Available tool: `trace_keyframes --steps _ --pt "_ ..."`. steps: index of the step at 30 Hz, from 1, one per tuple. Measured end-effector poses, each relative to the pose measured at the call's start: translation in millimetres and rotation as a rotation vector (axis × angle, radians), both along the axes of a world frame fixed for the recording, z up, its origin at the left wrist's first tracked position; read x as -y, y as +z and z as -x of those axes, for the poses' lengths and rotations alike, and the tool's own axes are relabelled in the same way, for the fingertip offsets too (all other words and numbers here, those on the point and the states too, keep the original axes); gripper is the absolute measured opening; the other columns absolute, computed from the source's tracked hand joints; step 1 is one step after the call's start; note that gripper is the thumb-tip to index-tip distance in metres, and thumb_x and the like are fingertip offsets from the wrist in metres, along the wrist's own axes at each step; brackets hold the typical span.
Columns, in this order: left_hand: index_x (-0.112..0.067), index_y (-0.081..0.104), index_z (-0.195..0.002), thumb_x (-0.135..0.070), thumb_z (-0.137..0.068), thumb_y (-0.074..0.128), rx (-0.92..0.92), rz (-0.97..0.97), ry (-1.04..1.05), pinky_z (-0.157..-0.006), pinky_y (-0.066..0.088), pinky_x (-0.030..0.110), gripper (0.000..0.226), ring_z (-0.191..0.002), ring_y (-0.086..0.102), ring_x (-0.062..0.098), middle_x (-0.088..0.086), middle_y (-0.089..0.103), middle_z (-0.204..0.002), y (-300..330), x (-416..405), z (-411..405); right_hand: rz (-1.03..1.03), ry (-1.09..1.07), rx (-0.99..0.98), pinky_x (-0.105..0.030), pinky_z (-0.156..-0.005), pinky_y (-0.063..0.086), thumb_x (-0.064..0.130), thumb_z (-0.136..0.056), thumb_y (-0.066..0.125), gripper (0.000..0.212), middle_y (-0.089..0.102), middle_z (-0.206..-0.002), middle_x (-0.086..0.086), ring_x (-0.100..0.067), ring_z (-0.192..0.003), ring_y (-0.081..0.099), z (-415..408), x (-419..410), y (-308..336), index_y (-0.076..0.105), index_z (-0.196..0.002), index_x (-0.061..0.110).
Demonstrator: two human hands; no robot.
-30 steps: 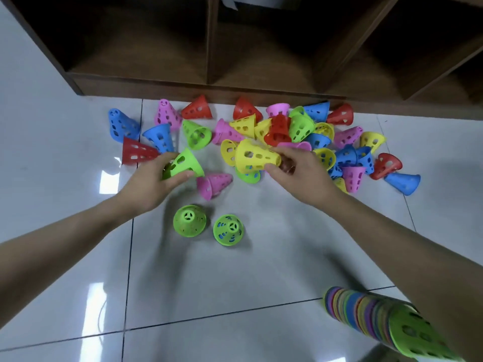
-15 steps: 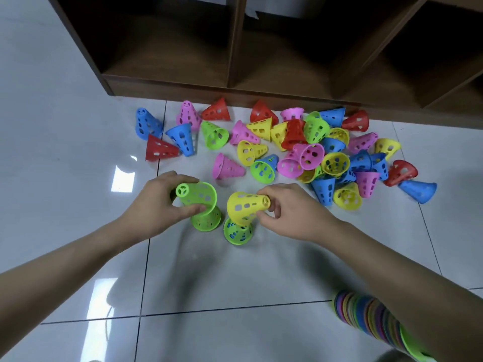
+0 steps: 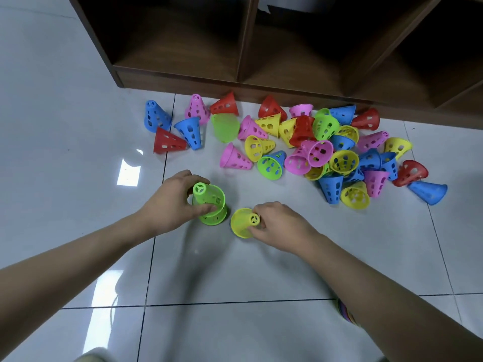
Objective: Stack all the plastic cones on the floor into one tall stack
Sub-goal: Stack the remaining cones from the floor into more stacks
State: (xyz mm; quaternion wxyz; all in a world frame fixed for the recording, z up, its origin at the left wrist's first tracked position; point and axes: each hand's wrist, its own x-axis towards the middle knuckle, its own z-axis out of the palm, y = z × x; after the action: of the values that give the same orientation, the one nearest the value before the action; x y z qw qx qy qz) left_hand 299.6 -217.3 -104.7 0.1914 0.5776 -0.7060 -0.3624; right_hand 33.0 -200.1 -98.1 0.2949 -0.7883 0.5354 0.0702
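Left hand (image 3: pixel 172 205) fingers curled round green cone (image 3: pixel 209 195) atop another green cone (image 3: pixel 213 216); right hand (image 3: pixel 279 224) pinching yellow cone (image 3: pixel 243 222).

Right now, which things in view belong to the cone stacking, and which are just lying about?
Job:
- green cone held by left hand, over another green cone
- yellow cone held by right hand
- loose cone pile
- stack edge

Lying about:
- wooden shelf
- floor tiles
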Motion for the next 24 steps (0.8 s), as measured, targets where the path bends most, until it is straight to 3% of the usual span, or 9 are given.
trace_keyframes --steps 4,7,10,13,16,19,22,24 --pt "-0.023 0.069 -0.114 -0.04 -0.073 0.087 0.01 -0.026 -0.02 -0.065 0.037 0.007 0.049 -0.078 0.053 -0.006 -0.01 0.051 -0.088 -7.4 2.5 2.8 0.026 -0.064 0.072 -0.032 -0.067 0.04 0.039 -0.09 0.064 0.017 0.051 -0.078 0.009 -0.021 -0.079 0.055 0.8 -6.6 -7.8 0.056 -0.092 0.024" --pt "-0.024 0.067 -0.118 -0.043 -0.073 0.086 0.045 -0.036 -0.048 -0.065 0.036 0.011 0.053 -0.076 0.053 -0.002 -0.011 0.05 -0.089 -16.6 1.6 6.9 0.016 -0.081 0.067 -0.033 -0.069 0.045 0.042 -0.091 0.064 0.026 0.057 -0.079 0.009 -0.02 -0.082 0.059 3.0 -8.4 -8.9 0.062 -0.108 0.022" --pt "-0.024 0.066 -0.12 -0.044 -0.073 0.085 0.073 -0.046 -0.101 -0.073 0.046 0.024 0.055 -0.079 0.055 0.006 -0.009 0.05 -0.092 -25.8 -0.9 10.2 -0.035 -0.032 -0.001 -0.035 -0.079 0.049 0.049 -0.087 0.067 0.045 0.064 -0.094 0.008 -0.018 -0.092 0.062 9.2 -3.6 -9.6 0.055 -0.125 0.027" --pt "-0.026 0.065 -0.121 -0.044 -0.072 0.085 0.068 -0.064 -0.142 -0.084 0.052 0.037 0.056 -0.086 0.059 0.013 -0.008 0.051 -0.096 -33.5 -1.8 8.7 -0.002 -0.082 -0.05 -0.034 -0.085 0.048 0.05 -0.083 0.069 0.064 0.056 -0.114 0.008 -0.015 -0.101 0.059 23.4 6.5 -10.6 0.045 -0.138 0.028" --pt "-0.027 0.065 -0.122 -0.047 -0.07 0.087 0.068 -0.077 -0.185 -0.081 0.05 0.03 0.059 -0.085 0.057 0.007 -0.008 0.051 -0.096 -36.2 2.9 5.2 0.117 -0.243 0.074 -0.039 -0.085 0.049 0.038 -0.08 0.062 0.057 0.042 -0.111 0.009 -0.017 -0.095 0.054 36.1 17.4 -10.2 0.047 -0.133 0.024" --pt "-0.029 0.065 -0.121 -0.071 -0.067 0.073 0.045 -0.111 -0.232 -0.073 0.04 0.014 0.069 -0.081 0.054 -0.001 -0.011 0.052 -0.092 -26.1 13.8 5.4 0.246 -0.365 0.132 -0.04 -0.084 0.048 0.031 -0.076 0.055 0.054 0.045 -0.114 0.002 -0.02 -0.102 0.051 44.7 32.4 -14.0 0.05 -0.127 0.017" --pt "-0.025 0.066 -0.117 -0.077 -0.077 0.049 0.011 -0.038 -0.156 -0.071 0.041 0.019 0.068 -0.077 0.054 0.002 -0.01 0.051 -0.088 -15.9 33.1 14.5 0.318 -0.446 0.12 -0.047 -0.09 0.05 0.026 -0.091 0.06 0.049 0.047 -0.128 -0.01 -0.028 -0.115 0.051 45.8 56.5 -23.0 0.049 -0.137 0.013" --pt "-0.02 0.065 -0.119 -0.068 -0.085 0.049 0.04 0.037 -0.096 -0.077 0.044 0.027 0.061 -0.083 0.053 0.007 -0.005 0.051 -0.095 -14.7 50.6 27.6 0.245 -0.454 0.09 -0.043 -0.096 0.048 0.032 -0.096 0.058 0.055 0.041 -0.139 -0.011 -0.03 -0.123 0.048 40.3 72.8 -28.3 0.042 -0.147 0.02"
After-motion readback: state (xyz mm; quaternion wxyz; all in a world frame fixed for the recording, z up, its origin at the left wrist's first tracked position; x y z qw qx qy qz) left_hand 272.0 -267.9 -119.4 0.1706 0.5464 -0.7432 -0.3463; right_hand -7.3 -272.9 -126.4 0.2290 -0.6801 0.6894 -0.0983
